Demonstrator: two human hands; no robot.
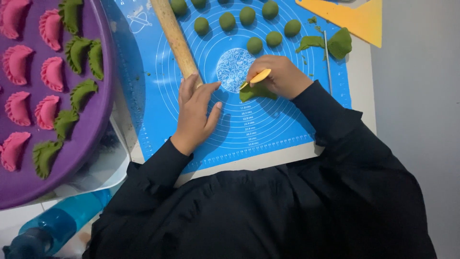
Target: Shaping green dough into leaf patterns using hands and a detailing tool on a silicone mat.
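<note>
My right hand (280,76) grips a small yellow tool (260,76) and presses it against a flat piece of green dough (256,92) on the blue silicone mat (268,124). My left hand (196,111) lies flat on the mat with fingers apart, holding nothing. Its fingertips are right at the end of a wooden rolling pin (175,36) and a little left of the dough piece. Both arms wear black sleeves.
Several green dough balls (254,45) sit at the mat's far side, with a green dough scrap (339,42), a thin metal rod (327,60) and a yellow scraper (354,19) at right. A purple tray (98,110) of pink and green dumplings is left; a blue bottle (57,225) lies below it.
</note>
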